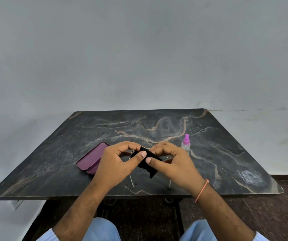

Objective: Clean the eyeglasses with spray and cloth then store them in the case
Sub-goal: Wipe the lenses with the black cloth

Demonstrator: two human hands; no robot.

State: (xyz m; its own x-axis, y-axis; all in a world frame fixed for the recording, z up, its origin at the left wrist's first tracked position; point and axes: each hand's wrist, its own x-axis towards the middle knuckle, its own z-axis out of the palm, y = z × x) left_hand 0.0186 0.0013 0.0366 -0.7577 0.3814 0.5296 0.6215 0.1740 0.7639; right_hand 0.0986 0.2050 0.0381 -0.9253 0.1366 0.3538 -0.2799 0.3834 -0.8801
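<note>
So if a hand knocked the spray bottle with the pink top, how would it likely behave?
The spray bottle stands upright, tall and narrow, so it would probably tip easily. Its clear body looks like light plastic, likely little weight to resist a nudge. Once down, its seemingly round shape might roll across the smooth table.

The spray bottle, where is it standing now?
In the head view the spray bottle stands upright on the table, just beyond the right hand, on the person's right side.

In front of me is a dark marble-patterned table (218,153) with pale veins across its top. On it, to my left, the purple case (92,158) lies open, and farther to my right the clear spray bottle (186,144) with its pink cap stands upright
</note>
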